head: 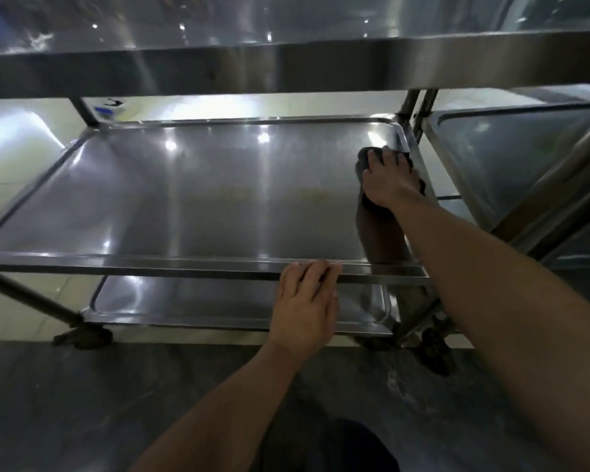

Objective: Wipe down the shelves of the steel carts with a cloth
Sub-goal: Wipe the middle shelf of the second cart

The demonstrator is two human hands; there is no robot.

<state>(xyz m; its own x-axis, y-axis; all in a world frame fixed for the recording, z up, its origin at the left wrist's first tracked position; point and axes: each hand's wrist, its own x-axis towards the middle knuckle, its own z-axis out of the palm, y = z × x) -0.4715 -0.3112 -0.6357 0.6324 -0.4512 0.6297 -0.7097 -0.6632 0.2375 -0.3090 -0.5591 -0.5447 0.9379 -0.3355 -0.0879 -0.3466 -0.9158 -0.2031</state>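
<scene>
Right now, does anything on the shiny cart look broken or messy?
Nothing stands out. The right hand presses a dark cloth into the middle shelf's far right corner, and the left hand rests on its front rim. No spills or dents show.

Glossy smooth steel shelf (198, 199), dark matt cloth (365, 161)
</scene>
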